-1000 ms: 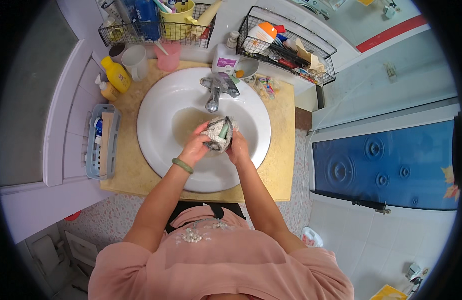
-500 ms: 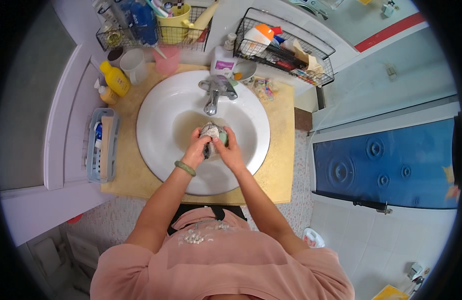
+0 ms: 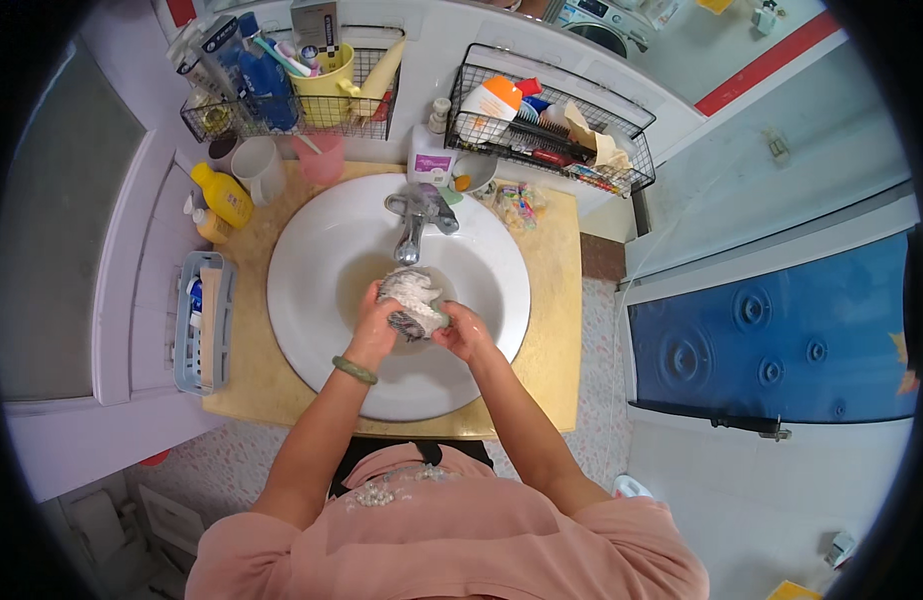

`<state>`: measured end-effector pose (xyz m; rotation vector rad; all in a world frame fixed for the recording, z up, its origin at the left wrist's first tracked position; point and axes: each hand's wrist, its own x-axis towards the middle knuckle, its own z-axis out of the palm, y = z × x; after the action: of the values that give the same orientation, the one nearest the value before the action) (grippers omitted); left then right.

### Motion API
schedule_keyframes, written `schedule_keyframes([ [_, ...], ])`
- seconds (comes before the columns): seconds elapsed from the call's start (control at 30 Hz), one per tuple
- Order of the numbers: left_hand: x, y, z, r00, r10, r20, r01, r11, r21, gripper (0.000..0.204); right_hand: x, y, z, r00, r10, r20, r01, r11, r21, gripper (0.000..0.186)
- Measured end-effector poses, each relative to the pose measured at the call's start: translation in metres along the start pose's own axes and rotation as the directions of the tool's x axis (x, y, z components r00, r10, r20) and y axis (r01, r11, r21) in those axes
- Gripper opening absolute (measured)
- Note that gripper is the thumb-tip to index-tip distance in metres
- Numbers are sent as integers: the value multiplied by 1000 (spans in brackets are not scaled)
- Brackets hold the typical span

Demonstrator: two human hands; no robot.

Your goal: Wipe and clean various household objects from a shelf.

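Over the white basin (image 3: 312, 345), my left hand (image 3: 373, 326) is closed on a bunched grey-and-white cloth (image 3: 414, 297). The cloth looks wet; its exact kind is not clear. My right hand (image 3: 464, 331) is closed at the cloth's right side, with a pale green piece that looks like a bar of soap (image 3: 441, 308) mostly hidden between its fingers and the cloth. Just beyond my hands is the chrome faucet (image 3: 410, 235). Cloudy water (image 3: 357, 285) stands in the bowl under the cloth.
Behind the basin stand a white pump bottle (image 3: 431, 160), a pink cup (image 3: 322, 160) and a clear mug (image 3: 259, 172). Yellow bottles (image 3: 225, 197) and a grey-blue basket (image 3: 190, 345) line the left edge. Two wire racks hang above, the right one (image 3: 542, 155) holding toiletries.
The view has tilted up a little, so the basin sits lower. The cloth is spread wider between my hands, my right hand has moved down its side, and less green piece shows.
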<state>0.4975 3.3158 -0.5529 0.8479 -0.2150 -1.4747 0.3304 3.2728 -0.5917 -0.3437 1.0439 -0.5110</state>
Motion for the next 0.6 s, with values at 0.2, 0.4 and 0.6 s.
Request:
schedule_keyframes([
  [0.2, -17, 30, 1, 992, -37, 125, 44, 997, -57, 46, -10, -46, -1, 979, -202, 31, 196, 971, 139, 41],
  [0.4, -12, 18, -19, 996, -44, -72, 57, 982, 180, 45, 37, -183, -47, 675, -729, -110, 566, 608, -557, 42],
  [0.6, -19, 22, -22, 992, -128, 17, 129, 981, -143, 34, 27, -183, -24, 602, -796, 64, -92, -149, -985, 28],
])
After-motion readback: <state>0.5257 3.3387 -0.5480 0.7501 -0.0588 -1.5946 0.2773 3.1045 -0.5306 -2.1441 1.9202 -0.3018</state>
